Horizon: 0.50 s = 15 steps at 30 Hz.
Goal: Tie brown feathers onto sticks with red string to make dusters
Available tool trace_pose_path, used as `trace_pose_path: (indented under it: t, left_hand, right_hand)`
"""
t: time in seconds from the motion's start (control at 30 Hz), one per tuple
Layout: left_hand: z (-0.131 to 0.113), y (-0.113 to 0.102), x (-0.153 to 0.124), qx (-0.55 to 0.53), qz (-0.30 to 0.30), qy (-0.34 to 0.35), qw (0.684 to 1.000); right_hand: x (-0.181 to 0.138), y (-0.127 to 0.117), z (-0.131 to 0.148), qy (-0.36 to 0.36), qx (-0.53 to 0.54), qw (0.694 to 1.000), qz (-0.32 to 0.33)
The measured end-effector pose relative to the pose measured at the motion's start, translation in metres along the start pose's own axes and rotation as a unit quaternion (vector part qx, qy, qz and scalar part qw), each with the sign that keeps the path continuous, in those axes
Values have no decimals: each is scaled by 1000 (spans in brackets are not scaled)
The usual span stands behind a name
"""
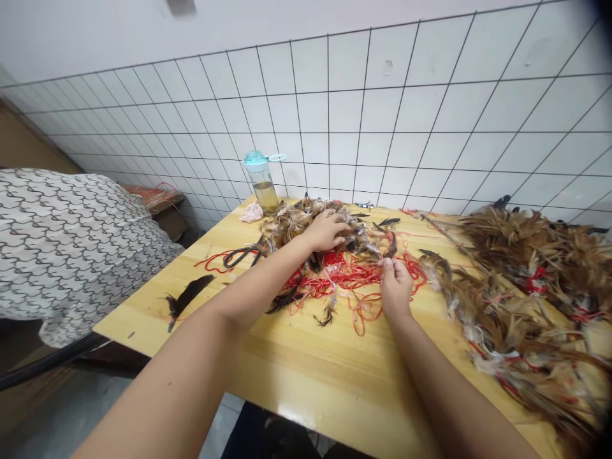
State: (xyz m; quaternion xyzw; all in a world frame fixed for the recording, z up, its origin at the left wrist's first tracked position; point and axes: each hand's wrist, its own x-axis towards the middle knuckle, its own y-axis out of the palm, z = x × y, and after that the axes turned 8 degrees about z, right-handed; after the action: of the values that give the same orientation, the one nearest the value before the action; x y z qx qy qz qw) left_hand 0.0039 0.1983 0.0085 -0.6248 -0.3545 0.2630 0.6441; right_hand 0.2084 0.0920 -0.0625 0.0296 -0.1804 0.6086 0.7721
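Nearest is the smooth, pale yellow wooden table (315, 376), its grain showing and its near edge catching light. Above this bare stretch, the right hand (396, 280) has thumb and forefinger together on a small brown feather (392, 246), dark, slim and slightly curved, which stands up from the fingertips beside the feather heap. Thin red string (349, 277) lies in a loose, looping tangle between the hands, and a flat, glossy black feather (191, 296) lies apart at the left. Along the right side spread bushy brown feather bundles (516, 319), bound in places with red and whitish ties. Farther in, the left hand (327, 231) rests on the feather heap (287, 223), downy, mottled tan and grey; its fingers are slightly spread, and whether they grip anything cannot be told. Behind stand a clear bottle (262, 188) with a blue lid and the white tiled wall (325, 115).
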Motion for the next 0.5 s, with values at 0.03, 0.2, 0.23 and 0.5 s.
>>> trace_pose_path:
  t: [0.03,0.2,0.23,0.5]
  left_hand:
    - [-6,-6,-7,-7,-24,9,1000]
    - [-34,-23,-53,-56,-126,23,990]
    - [-36,-22,-61,-70,-126,15,989]
    - [-32,6,-85,-64,-22,-71,995]
  right_hand:
    - [1,-1,0,0,3,1000,-2]
    - [-3,2,5,-13,-9,999,28]
    - [-5,4,7,-17,-15,999,36]
    - [-11,9,10,-26,-69,991,115]
